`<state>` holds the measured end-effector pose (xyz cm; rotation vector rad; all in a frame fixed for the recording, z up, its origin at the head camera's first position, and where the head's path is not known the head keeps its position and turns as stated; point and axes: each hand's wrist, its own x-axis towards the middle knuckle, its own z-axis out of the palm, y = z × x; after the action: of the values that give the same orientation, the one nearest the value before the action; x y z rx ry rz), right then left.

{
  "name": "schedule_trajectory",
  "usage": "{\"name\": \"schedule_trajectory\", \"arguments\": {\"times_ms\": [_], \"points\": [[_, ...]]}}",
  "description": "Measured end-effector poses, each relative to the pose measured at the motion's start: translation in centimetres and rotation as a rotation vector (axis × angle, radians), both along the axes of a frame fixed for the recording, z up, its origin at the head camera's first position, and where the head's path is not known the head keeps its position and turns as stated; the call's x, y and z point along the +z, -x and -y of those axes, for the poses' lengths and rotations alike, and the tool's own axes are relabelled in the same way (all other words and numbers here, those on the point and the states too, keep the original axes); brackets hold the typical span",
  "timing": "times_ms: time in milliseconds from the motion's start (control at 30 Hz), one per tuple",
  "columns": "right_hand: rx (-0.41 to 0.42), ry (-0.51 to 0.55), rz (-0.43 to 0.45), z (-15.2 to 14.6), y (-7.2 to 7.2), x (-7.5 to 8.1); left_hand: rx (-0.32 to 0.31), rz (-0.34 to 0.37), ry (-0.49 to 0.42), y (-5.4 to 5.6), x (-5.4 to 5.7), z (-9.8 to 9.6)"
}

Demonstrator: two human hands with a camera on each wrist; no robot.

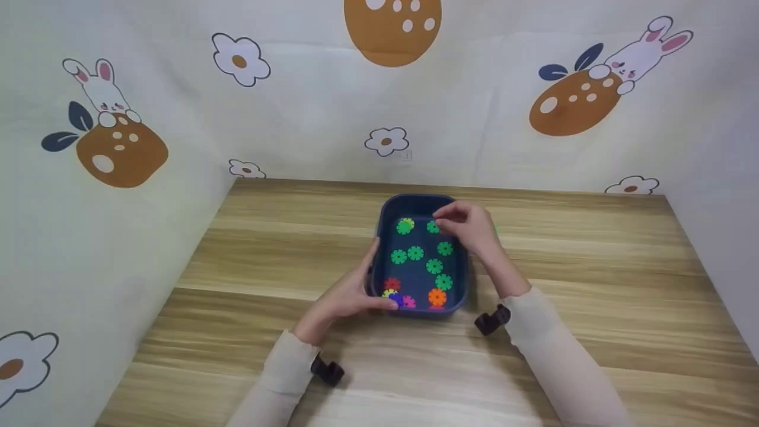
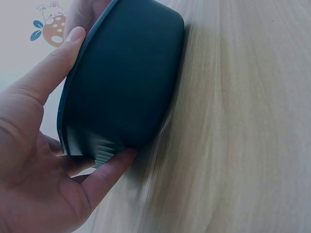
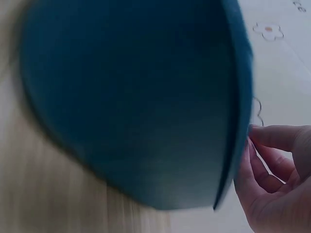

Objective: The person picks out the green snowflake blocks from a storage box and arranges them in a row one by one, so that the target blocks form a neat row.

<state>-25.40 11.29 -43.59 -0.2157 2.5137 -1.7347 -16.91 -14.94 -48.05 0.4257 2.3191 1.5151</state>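
Bin (image 1: 415,274) — long axis pointing away | left hand (image 1: 348,295) grips it | right hand (image 1: 473,230) — hold unclear

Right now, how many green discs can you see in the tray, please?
7 green discs: two at the far end, two mid left, three at right; the right hand may hide more.

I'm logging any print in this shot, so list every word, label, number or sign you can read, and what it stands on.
"ce": slanted letters on the pale backdrop, cut off by the right wrist picture's edge; probably part of a word.
Small square mark on the backdrop: too small to read.
Tub and toothed discs: no readable text.
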Motion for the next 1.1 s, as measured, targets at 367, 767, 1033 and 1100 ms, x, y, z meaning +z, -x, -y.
{"name": "schedule_trajectory", "arguments": {"times_ms": [367,767,1033,1100], "points": [[0.138,-0.068,0.029,4.3,-1.0,-2.2,-0.026,-0.015,0.002,0.1,-0.2,0.2],[0.251,-0.260,0.216,5.6,-1.4,-4.3,-0.038,-0.030,0.013,-0.2,-0.4,0.2],[0.268,-0.485,0.108,6.3,-1.3,-3.7,-0.042,-0.050,-0.007,0.3,-0.1,0.3],[0.272,-0.522,0.118,6.5,-1.5,-3.7,-0.047,-0.050,-0.014,0.3,-0.2,0.3]]}}
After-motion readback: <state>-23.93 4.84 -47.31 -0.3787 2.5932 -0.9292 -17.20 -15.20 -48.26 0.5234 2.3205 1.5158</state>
